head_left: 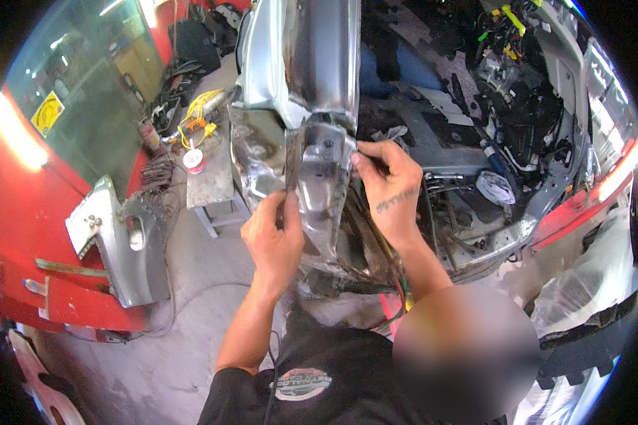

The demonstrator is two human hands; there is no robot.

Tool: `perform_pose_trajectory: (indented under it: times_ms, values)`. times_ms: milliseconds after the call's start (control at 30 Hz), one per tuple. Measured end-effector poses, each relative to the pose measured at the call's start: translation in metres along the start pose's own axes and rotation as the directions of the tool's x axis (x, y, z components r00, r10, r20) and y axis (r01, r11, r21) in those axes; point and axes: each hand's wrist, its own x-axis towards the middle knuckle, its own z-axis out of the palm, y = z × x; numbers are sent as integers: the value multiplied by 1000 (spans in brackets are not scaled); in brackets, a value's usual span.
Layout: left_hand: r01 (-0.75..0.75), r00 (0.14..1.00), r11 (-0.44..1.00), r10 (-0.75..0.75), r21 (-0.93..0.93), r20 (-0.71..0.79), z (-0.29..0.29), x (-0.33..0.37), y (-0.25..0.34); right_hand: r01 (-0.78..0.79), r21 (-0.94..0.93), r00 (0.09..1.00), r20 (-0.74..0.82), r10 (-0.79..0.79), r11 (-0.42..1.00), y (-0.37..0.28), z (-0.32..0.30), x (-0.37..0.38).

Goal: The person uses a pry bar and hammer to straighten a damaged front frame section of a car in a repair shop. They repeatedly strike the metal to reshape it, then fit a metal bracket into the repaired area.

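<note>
both hands on a bare silver car body pillar (312, 92), dented and scorched dark near its lower part, standing upright in the middle of the view. left hand (275, 237) wrapped around the pillar's lower left edge, fingers curled on the crumpled sheet metal, thumb up against the panel, gripping it. right hand (386, 188) against the pillar's right edge, thumb and fingers pinched on something at the metal edge; what it pinches is too small to tell. stripped car interior (489, 156) to the right of the pillar, bare floor, loose wiring with yellow and green connectors (507, 21) near the top. red car body (28, 234) along the left, a loose silver fender panel (117, 237) leaning against it. small metal stool (209, 177) left of the pillar with a red-and-white cup (194, 161) on its far edge and yellow cable (202, 106) behind it. concrete floor (184, 333) below
</note>
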Motion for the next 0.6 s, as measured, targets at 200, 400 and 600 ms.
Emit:
perform_pose_trajectory:
  times_ms: [200, 400, 600]
  values:
    - [-18, 997, 1000, 19, -23, 69, -2, 3, -3, 59, -140, 998, 35, -55, 988, -11, -3, -9]
    - [-42, 975, 998, 52, -52, 218, -7, 2, -9, 95, -163, 995, -22, -99, 982, 3, 2, -11]
    - [-9, 961, 981, 62, -194, 268, -6, 12, -8, 155, -231, 985, -34, -167, 960, 0, 5, -3]
